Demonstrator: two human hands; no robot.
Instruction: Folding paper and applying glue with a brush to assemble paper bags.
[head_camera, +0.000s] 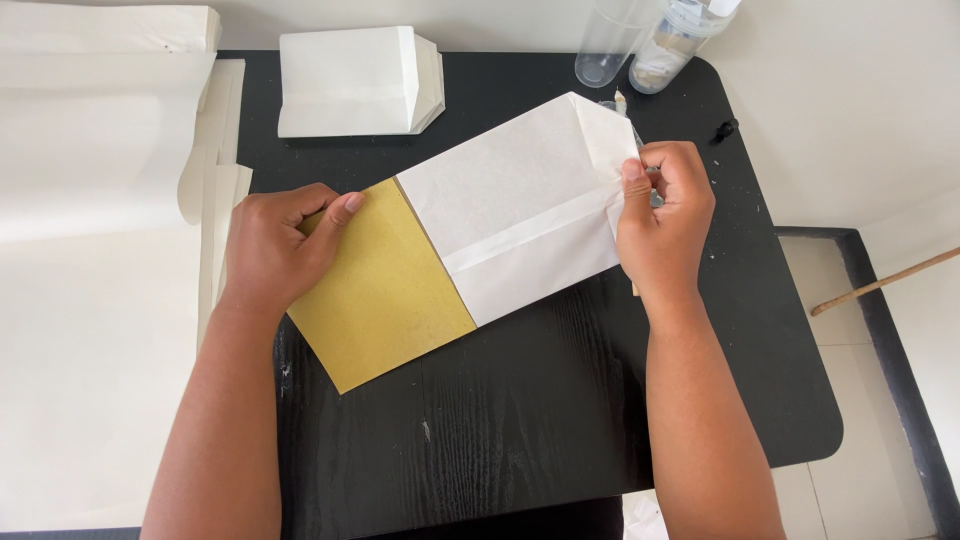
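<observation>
The right hand (665, 215) has its fingers curled in tight, and the thumb pinches the far end of a white paper wrap (520, 205), right at the fold where a small flap turns over. The left hand (275, 245) lies flat with its fingers bent and close together, pressing down on the near end of a yellow board (385, 295); its thumb rests on the yellow part and nothing is squeezed inside that hand. The white paper goes around the yellow board, so the board pokes out from it toward the left fingers. A long folded strip runs across the white paper between the two hands. The paper looks thin, soft and a bit bumpy, and the board looks stiff, flat and smooth with straight edges and sharp corners. Both lie tilted on a black table (520, 430) with wood lines and a round corner. Below the hands the table is bare and wide. Just past the right fingers stand two clear plastic cups (640, 45), near the table's back edge. Past the left fingers sits a folded white paper bag (355, 80), well apart from the thumb. Beside the left hand, big white sheets (90, 250) hang over the table's side edge.
</observation>
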